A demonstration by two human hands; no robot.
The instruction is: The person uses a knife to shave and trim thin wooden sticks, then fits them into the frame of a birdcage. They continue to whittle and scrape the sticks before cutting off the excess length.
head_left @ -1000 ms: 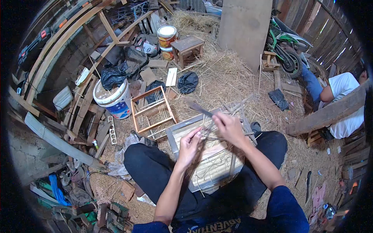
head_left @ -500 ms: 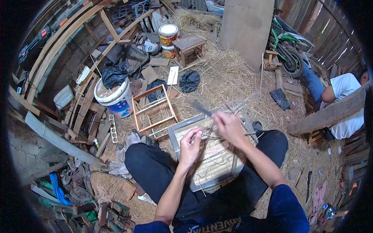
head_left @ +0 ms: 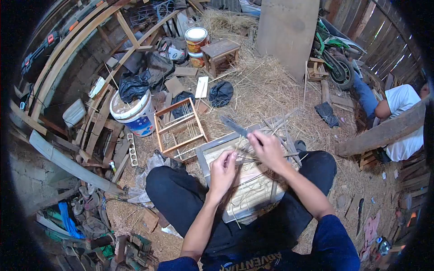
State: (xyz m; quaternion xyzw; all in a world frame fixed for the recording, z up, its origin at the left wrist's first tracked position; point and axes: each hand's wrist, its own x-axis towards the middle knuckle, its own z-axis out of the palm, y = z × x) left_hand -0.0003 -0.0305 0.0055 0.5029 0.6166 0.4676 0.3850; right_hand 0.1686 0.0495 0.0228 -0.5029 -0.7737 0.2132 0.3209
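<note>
One thin strip [head_left: 247, 158], held between the hands above a slatted panel [head_left: 203, 162]: left hand [head_left: 224, 169], thumb and fingers pinching the strip; right hand [head_left: 269, 149], fingers wrapped round a knife [head_left: 233, 125]. Nearby, one small wooden frame [head_left: 183, 145]. Step in hand, I judge, trimming; the next stroke calls for a firm pinch and the edge clear of the left fingers.

Frame [head_left: 176, 124] left of panel [head_left: 202, 162], strips [head_left: 273, 190] apparently on panel
</note>
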